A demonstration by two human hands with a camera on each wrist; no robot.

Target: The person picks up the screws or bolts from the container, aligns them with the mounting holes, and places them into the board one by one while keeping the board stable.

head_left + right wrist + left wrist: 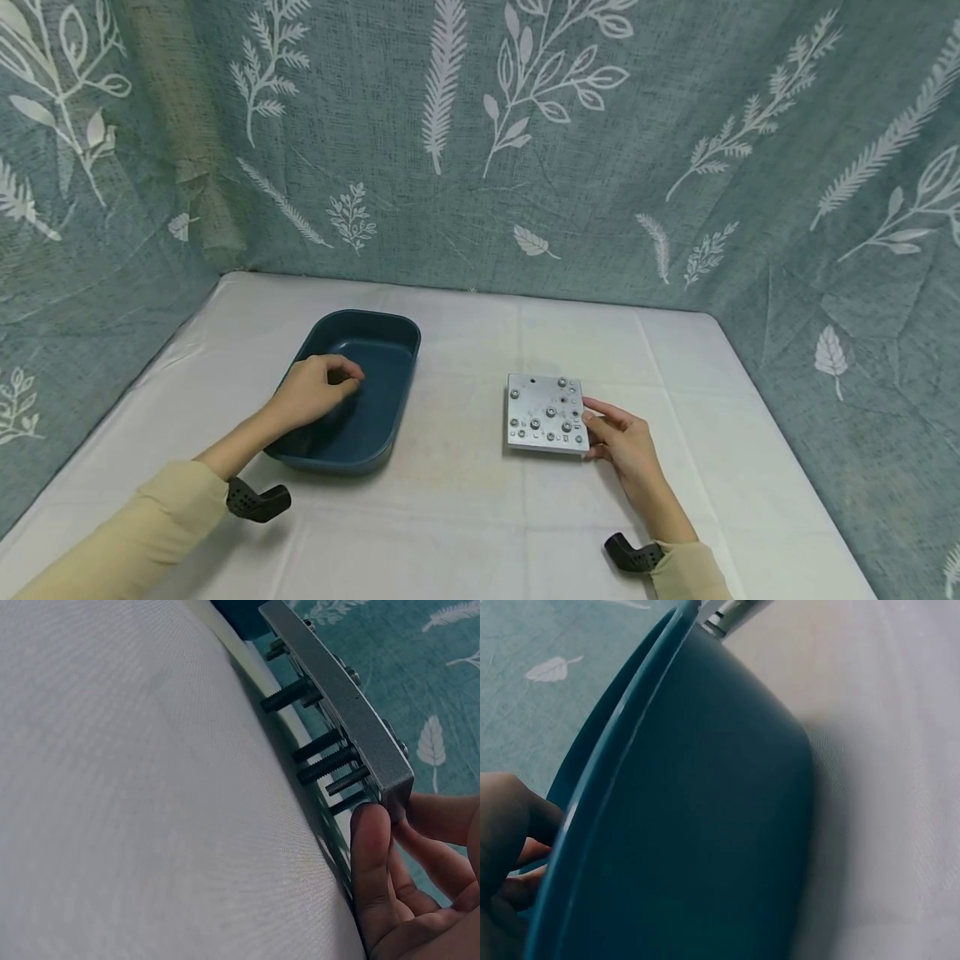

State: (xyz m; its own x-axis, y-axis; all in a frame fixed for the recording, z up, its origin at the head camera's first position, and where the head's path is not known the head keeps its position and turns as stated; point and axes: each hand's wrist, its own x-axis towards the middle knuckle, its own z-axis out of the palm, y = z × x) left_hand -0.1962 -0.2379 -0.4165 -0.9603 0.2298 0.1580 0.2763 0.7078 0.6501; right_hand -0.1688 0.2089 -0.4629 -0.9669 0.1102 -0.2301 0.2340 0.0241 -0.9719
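My right hand (626, 446) grips the right edge of a square silvery metal plate (534, 433), thumb on one side and fingers on the other. Several screw heads dot its top face. Seen by the right wrist camera, long dark threaded screws (322, 746) stick out of the underside, which is held tilted close over the white cloth. My left hand (311, 392) hovers within the outline of a dark blue plastic bin (405, 392). Its fingers are curled, thumb tip close to the index fingertip, and nothing shows between them. In the left wrist view, the bin wall partly hides those fingers.
A white cloth (465, 517) covers the table, with the bin at left and the plate right of centre. Green curtains (465, 208) with white leaf prints enclose the back and both sides. Each wrist wears a black device (258, 502).
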